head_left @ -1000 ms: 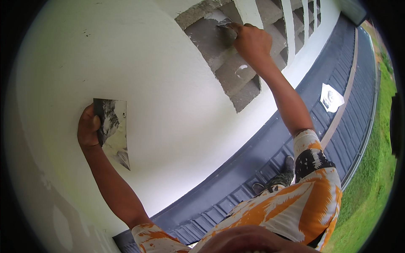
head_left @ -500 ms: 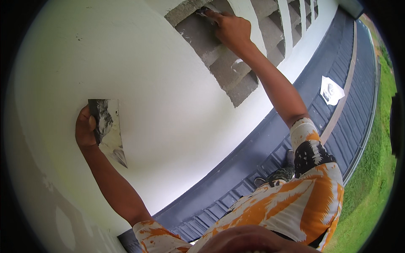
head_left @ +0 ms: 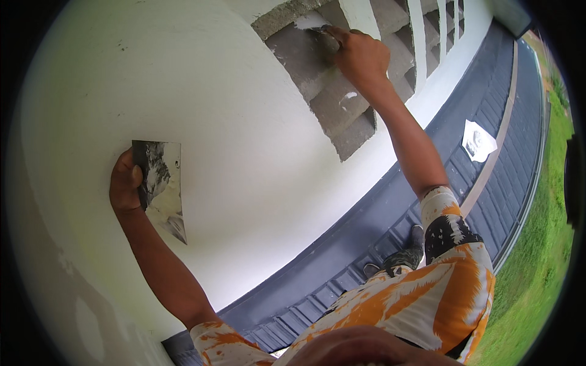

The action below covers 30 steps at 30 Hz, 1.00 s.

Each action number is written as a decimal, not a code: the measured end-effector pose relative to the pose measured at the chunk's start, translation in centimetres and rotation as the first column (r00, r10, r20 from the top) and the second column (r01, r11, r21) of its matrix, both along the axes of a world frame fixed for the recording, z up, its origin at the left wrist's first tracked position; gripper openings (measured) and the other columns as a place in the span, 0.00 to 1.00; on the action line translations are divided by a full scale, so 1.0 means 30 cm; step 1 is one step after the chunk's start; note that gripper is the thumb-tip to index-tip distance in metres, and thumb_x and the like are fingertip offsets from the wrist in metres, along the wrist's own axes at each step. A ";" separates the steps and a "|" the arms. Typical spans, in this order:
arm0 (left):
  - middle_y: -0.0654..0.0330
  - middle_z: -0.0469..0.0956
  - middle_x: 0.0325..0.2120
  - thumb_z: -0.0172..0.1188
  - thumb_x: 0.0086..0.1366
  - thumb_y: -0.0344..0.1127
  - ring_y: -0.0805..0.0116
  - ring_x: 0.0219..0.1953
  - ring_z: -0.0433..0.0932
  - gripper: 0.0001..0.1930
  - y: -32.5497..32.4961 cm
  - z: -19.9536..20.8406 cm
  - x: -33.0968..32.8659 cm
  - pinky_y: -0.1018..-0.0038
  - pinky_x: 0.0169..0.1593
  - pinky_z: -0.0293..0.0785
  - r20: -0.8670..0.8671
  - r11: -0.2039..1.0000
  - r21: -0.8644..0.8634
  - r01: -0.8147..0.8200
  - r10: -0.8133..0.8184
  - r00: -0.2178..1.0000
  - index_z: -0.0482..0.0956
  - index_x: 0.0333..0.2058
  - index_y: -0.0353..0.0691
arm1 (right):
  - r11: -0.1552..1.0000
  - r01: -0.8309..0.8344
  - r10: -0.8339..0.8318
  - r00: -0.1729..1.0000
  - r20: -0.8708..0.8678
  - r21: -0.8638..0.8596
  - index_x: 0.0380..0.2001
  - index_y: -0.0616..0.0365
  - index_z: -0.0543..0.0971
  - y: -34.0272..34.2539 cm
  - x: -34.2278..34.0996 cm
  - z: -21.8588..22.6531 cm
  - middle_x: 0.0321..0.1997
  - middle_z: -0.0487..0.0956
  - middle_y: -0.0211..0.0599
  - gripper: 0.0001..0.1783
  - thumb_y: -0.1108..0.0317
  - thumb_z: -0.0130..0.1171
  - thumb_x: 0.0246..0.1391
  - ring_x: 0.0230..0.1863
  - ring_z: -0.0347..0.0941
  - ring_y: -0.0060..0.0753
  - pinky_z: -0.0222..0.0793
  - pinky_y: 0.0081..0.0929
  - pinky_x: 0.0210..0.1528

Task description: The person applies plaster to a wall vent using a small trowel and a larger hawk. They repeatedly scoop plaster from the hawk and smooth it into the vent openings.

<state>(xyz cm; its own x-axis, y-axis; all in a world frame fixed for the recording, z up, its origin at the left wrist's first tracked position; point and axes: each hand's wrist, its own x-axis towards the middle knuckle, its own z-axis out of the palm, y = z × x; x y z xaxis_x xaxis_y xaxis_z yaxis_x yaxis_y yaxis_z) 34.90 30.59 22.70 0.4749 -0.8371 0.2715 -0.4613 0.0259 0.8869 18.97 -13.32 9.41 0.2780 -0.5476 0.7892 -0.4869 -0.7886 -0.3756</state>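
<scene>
My left hand (head_left: 125, 186) pinches a flat, dark four-sided filling blade (head_left: 160, 204) by its left edge, thumb on the near face. Pale putty is smeared over much of that face. It is held up in front of the white wall (head_left: 232, 140). Up and to the right, my right hand (head_left: 364, 61) is closed round a small putty knife (head_left: 318, 27), its handle mostly hidden by the fingers. The knife's blade lies at the upper part of a recess of rough grey concrete blocks (head_left: 296, 55), where a patch of white putty shows.
White upright fins (head_left: 417, 46) divide further grey recesses to the right. Below the wall runs a dark ribbed roof (head_left: 293, 326) with my feet on it. A white sheet with a grey smudge (head_left: 478, 141) lies on the roof, and grass (head_left: 525, 274) lies beyond its edge.
My right hand and the putty knife have shifted right and slightly down, and white putty now shows at the blade. My left hand has hardly moved; its filling blade is turned slightly.
</scene>
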 end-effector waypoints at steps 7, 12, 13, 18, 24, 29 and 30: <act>0.59 0.78 0.46 0.59 0.64 0.45 0.71 0.47 0.76 0.28 0.031 -0.007 0.020 0.73 0.55 0.69 0.117 0.998 -0.013 -0.067 0.068 0.991 0.72 0.54 0.26 | 0.994 -0.030 0.042 0.993 -0.111 0.104 0.50 0.29 0.81 0.026 -0.032 0.039 0.29 0.82 0.38 0.21 0.66 0.54 0.54 0.30 0.80 0.46 0.73 0.39 0.30; 0.60 0.77 0.47 0.59 0.64 0.44 0.73 0.48 0.74 0.27 -0.004 -0.008 0.034 0.73 0.56 0.67 0.001 0.988 -0.041 -0.151 0.151 0.988 0.73 0.54 0.28 | 0.529 -0.741 0.415 0.651 0.636 0.413 0.50 0.55 0.78 0.013 -0.214 -0.118 0.24 0.77 0.33 0.16 0.64 0.52 0.62 0.18 0.70 0.23 0.63 0.21 0.20; 0.60 0.77 0.46 0.59 0.64 0.44 0.73 0.48 0.74 0.27 -0.008 -0.019 0.047 0.74 0.55 0.68 -0.012 0.976 -0.069 -0.205 0.204 0.979 0.72 0.55 0.28 | 0.305 -0.869 0.378 0.486 0.788 0.390 0.47 0.57 0.77 0.032 -0.246 -0.150 0.23 0.76 0.32 0.13 0.64 0.52 0.62 0.18 0.67 0.20 0.61 0.19 0.19; 0.58 0.78 0.45 0.61 0.63 0.42 0.72 0.44 0.78 0.27 -0.084 -0.053 -0.039 0.76 0.51 0.72 -0.107 0.985 -0.132 -0.111 0.097 0.990 0.71 0.55 0.28 | -0.330 -0.935 -0.023 0.145 0.989 0.130 0.36 0.59 0.71 0.152 -0.362 -0.231 0.21 0.73 0.30 0.08 0.65 0.50 0.65 0.15 0.60 0.15 0.55 0.15 0.16; 0.57 0.81 0.42 0.59 0.65 0.35 0.71 0.40 0.81 0.18 -0.341 -0.303 -0.358 0.75 0.45 0.78 -0.488 0.920 -0.256 -0.297 0.142 0.861 0.75 0.50 0.31 | -0.025 -0.928 0.420 0.327 0.847 0.371 0.43 0.64 0.80 0.311 -0.565 -0.146 0.22 0.75 0.31 0.16 0.60 0.56 0.63 0.15 0.64 0.16 0.59 0.14 0.17; 0.56 0.80 0.42 0.58 0.65 0.33 0.69 0.40 0.81 0.18 -0.444 -0.392 -0.585 0.73 0.45 0.78 -0.584 0.847 -0.346 -0.404 0.143 0.799 0.74 0.50 0.30 | -0.223 -0.916 0.368 0.237 0.899 0.332 0.48 0.66 0.78 0.322 -0.649 -0.124 0.23 0.76 0.32 0.18 0.62 0.53 0.65 0.15 0.65 0.17 0.59 0.13 0.17; 0.55 0.80 0.42 0.58 0.65 0.33 0.68 0.41 0.81 0.18 -0.456 -0.401 -0.623 0.72 0.45 0.78 -0.612 0.821 -0.377 -0.428 0.126 0.780 0.74 0.50 0.30 | -0.241 -0.917 0.370 0.214 0.904 0.316 0.48 0.65 0.78 0.322 -0.654 -0.128 0.23 0.76 0.33 0.18 0.62 0.53 0.66 0.15 0.65 0.18 0.59 0.13 0.18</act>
